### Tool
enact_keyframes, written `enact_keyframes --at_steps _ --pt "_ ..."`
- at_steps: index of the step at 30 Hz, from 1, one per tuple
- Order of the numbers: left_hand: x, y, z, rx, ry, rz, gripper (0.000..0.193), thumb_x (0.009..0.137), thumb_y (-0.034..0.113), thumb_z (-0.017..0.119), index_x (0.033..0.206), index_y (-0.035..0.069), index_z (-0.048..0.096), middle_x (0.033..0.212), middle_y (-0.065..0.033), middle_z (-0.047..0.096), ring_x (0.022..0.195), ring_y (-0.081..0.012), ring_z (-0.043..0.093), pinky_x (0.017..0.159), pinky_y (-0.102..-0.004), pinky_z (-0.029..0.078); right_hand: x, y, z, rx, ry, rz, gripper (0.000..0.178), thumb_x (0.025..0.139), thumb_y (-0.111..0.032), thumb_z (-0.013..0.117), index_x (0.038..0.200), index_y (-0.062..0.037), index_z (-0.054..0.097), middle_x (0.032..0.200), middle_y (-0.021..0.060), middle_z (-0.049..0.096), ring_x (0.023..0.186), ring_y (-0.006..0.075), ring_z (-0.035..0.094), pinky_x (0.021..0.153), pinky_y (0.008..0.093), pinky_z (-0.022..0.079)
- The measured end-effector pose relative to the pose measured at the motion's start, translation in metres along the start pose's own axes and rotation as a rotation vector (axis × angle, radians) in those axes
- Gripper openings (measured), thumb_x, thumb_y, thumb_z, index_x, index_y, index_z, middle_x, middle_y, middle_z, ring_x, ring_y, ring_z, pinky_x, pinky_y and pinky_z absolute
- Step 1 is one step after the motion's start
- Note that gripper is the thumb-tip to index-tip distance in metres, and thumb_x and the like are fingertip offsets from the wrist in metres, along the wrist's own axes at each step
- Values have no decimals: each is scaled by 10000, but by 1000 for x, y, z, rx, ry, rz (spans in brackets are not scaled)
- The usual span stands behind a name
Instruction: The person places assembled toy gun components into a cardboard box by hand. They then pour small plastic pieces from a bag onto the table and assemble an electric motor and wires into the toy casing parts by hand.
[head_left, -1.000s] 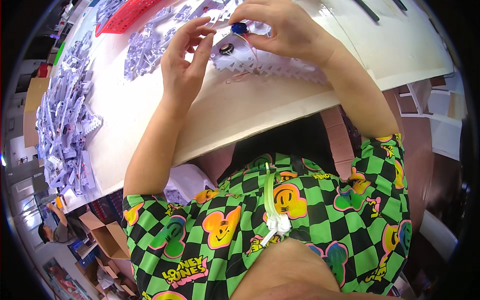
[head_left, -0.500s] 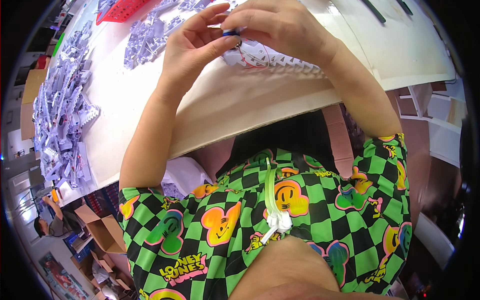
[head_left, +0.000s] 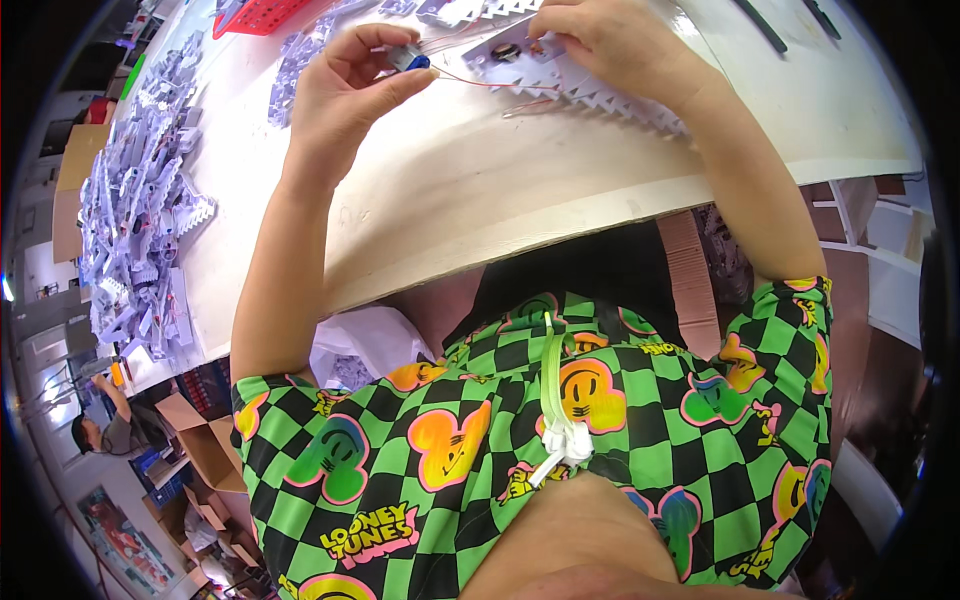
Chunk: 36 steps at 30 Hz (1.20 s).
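My left hand (head_left: 345,90) pinches a small silver motor with a blue end (head_left: 409,59) between thumb and fingers, held just above the table. Thin red and pale wires (head_left: 490,84) run from it to the right, toward a light grey plastic part with a sawtooth edge (head_left: 600,101). A round dark component (head_left: 507,52) sits in that part. Over the part, my right hand (head_left: 622,48) has its fingertips pressed together; what they grip, perhaps a wire end or the part itself, cannot be made out.
Heaps of similar grey plastic parts (head_left: 135,220) cover the table's left side, with a red basket (head_left: 262,14) at the far left. Two dark bars (head_left: 762,27) lie at the far right. Below the table edge are a white bag (head_left: 370,340) and cardboard boxes (head_left: 210,440); a person (head_left: 105,425) is at the lower left.
My hands, close together around the small motor before, have moved apart. The left carries the motor leftward, the wires now stretch out, and the right has gone to the plastic part.
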<state>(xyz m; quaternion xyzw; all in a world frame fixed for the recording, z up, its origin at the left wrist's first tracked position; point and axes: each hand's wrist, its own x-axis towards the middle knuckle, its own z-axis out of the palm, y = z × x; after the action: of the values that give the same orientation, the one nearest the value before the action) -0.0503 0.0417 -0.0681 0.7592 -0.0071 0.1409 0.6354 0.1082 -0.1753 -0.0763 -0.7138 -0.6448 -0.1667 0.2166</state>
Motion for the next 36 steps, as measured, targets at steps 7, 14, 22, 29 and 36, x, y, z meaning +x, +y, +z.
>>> enact_keyframes --at_steps 7,14,22,29,36 --pt "-19 -7 -7 183 96 -160 215 826 97 657 1022 13 627 892 -26 614 763 -78 594 758 -233 514 30 -14 -26 -12 -37 105 103 760 -66 585 835 -17 636 771 139 613 749 303 609 683 374 472" --pt "-21 -13 -5 -131 102 -301 249 863 174 621 1054 15 607 917 -33 615 802 -99 604 784 -256 524 62 -32 -35 268 -213 192 186 807 -139 576 893 12 641 851 168 645 761 277 617 709 332 476" --pt "-26 -14 -9 -124 89 -202 347 737 30 716 1060 1 591 917 -32 618 835 -80 577 786 -200 470 36 -26 -35 546 -550 301 236 778 -123 646 960 22 601 802 140 618 723 218 575 682 298 461" --pt "-30 0 -3 7 92 -215 386 724 -25 697 1094 -17 584 1015 -49 608 879 -100 587 803 -218 482 41 -33 -39 483 -600 479 228 795 -132 635 951 30 600 820 150 624 725 216 577 675 304 458" --pt "-32 -8 -9 -1 100 -271 324 731 -41 689 1042 1 609 1002 -66 622 875 -127 608 816 -235 490 46 -33 -41 510 -646 508 242 821 -168 630 970 22 606 827 124 633 726 183 572 670 277 458"
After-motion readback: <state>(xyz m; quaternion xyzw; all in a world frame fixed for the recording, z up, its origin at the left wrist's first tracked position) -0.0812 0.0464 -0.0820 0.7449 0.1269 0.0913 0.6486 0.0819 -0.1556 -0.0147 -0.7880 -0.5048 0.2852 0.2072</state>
